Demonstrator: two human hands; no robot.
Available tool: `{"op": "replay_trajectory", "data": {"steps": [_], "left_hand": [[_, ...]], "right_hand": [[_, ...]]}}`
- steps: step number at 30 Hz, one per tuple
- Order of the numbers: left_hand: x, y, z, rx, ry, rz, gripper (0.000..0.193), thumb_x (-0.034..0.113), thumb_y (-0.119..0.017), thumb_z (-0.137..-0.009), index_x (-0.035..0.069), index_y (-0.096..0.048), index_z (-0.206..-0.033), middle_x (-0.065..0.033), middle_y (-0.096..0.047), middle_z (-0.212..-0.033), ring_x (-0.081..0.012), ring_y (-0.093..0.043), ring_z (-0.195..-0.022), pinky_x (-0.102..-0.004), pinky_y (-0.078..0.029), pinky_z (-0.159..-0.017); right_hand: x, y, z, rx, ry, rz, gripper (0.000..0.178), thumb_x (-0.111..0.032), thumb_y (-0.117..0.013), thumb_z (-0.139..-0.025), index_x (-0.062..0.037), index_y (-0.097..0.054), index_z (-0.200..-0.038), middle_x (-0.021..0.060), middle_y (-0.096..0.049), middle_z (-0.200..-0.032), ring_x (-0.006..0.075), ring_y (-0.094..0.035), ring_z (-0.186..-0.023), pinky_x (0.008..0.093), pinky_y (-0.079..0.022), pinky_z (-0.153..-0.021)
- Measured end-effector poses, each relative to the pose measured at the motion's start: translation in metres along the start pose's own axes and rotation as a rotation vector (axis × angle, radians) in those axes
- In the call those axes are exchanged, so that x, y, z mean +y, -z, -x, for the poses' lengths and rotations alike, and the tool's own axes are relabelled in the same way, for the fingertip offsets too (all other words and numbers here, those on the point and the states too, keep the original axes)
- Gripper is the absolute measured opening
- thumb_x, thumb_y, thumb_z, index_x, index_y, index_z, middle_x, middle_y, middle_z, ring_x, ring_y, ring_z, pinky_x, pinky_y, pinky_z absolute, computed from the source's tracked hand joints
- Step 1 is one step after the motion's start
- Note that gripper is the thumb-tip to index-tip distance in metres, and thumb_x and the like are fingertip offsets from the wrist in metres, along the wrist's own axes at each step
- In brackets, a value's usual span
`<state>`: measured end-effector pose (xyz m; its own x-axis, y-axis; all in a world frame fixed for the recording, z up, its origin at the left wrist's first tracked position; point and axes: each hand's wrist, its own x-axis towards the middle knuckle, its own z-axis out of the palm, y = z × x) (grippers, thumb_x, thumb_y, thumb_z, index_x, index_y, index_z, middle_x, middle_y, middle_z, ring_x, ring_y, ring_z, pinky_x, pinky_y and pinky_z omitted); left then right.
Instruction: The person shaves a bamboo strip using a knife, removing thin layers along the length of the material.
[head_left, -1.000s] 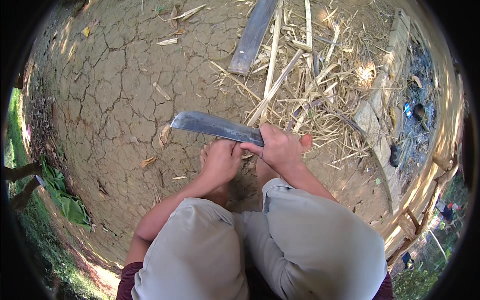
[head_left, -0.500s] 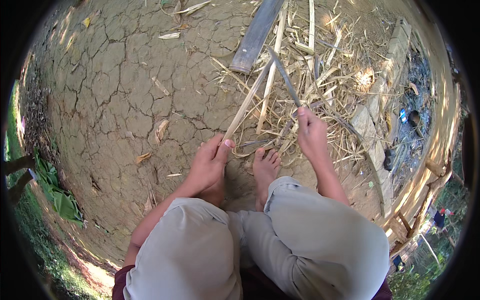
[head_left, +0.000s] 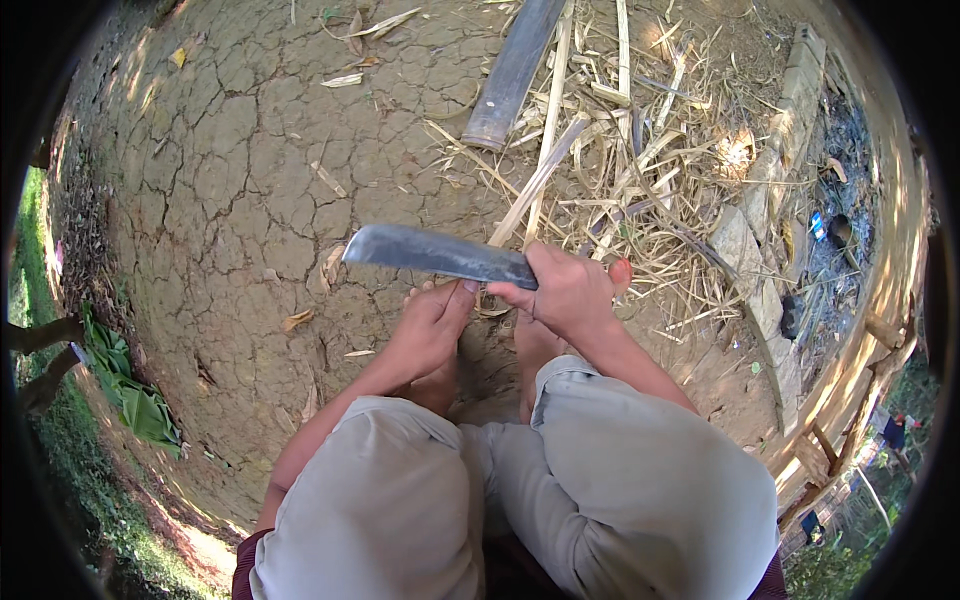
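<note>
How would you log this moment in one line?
Right hand: gripping knife | Left hand: pinching pale strip, partly hidden by knife | Ground: dark long piece, shavings

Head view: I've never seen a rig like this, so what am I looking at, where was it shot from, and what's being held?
There is no machine here, just a person's two bare hands. A wide fisheye camera on the head looks down, so straight edges bend and the rim is dark. Picture left is the person's left.

The pale knees at the bottom are the wearer's own. The right hand grips a knife, its blade pointing left. The left hand seems to pinch a pale strip, though the blade hides part of it.

On the cracked ground ahead lie a dark slat and, to its right, scattered shavings.
</note>
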<state>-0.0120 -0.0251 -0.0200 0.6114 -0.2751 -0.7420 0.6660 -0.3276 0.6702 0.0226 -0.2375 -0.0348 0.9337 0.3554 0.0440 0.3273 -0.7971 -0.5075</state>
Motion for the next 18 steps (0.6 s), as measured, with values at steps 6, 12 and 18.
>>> {"op": "replay_trajectory", "data": {"steps": [6, 12, 18], "left_hand": [[0.004, -0.001, 0.008, 0.111, -0.192, -0.202, 0.043, 0.034, -0.039, -0.107, 0.0, -0.059, -0.091, 0.0011, -0.05, -0.069, -0.0103, -0.042, -0.066, -0.0292, -0.043, -0.064], [-0.002, 0.015, 0.029, 0.157, -0.102, -0.141, 0.041, 0.033, -0.038, -0.108, 0.003, -0.06, -0.092, 0.0, -0.053, -0.068, -0.0073, -0.046, -0.065, -0.027, -0.042, -0.06], [0.029, 0.002, 0.007, 0.005, 0.02, 0.259, 0.03, 0.028, -0.035, -0.108, 0.005, -0.054, -0.116, -0.0042, -0.061, -0.071, -0.0109, -0.056, -0.054, -0.0252, -0.048, -0.052]], "right_hand": [[0.016, 0.001, 0.001, 0.009, -0.004, 0.022, 0.061, -0.066, -0.061, -0.084, -0.0061, -0.053, -0.071, 0.0114, -0.06, -0.06, 0.0303, -0.065, -0.053, 0.0407, -0.052, -0.046], [0.149, 0.068, -0.021, 0.132, -0.958, -0.109, 0.066, -0.059, -0.034, -0.102, -0.0103, -0.044, -0.059, -0.001, -0.036, -0.051, 0.0145, -0.036, -0.049, 0.036, -0.029, -0.047], [0.076, 0.045, -0.02, 0.019, -0.701, -0.448, 0.06, -0.054, -0.043, -0.101, -0.005, -0.053, -0.068, 0.0024, -0.048, -0.055, 0.0163, -0.048, -0.051, 0.0366, -0.035, -0.047]]}}
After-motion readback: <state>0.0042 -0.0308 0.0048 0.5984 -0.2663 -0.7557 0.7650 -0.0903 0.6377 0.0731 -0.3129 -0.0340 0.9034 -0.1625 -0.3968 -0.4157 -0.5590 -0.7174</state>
